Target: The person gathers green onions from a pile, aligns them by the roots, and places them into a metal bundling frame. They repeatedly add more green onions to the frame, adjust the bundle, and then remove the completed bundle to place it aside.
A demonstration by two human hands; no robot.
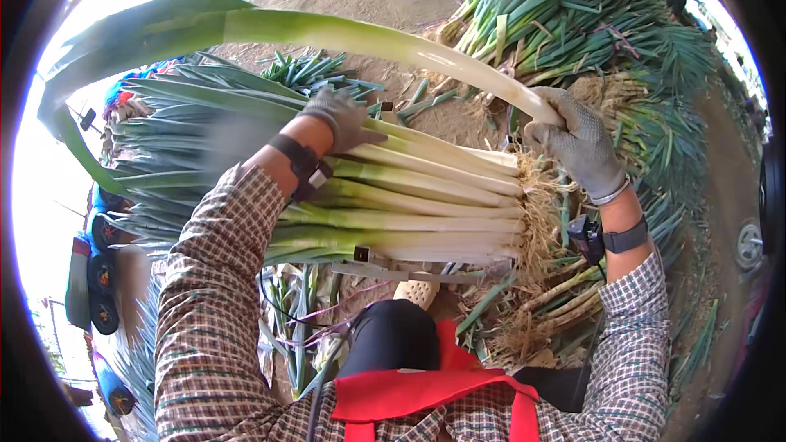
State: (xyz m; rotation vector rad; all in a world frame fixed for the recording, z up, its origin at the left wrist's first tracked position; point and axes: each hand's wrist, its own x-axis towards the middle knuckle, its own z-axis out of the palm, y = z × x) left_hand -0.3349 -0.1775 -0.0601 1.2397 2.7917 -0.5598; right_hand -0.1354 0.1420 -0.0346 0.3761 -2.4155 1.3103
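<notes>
A pile of leeks (424, 196) lies crosswise before me on a low metal frame (417, 272), white stems and roots to the right, green tops to the left. My right hand (574, 138), in a grey glove, grips the white end of a single leaf strip (368, 40). That strip arches over the pile to the far left, where its green tip bends down. My left hand (341, 120), gloved too and somewhat blurred, is over the upper part of the pile where the stems turn green. Whether it holds a leek cannot be told.
Large bundles of leeks (589, 18) lie on the dirt ground at the upper right. More rooty stalks (562, 310) are below right of the frame. Cut green pieces (319, 73) lie beyond it. Blue rolled items (101, 282) are at the left. A wheel (749, 245) shows far right.
</notes>
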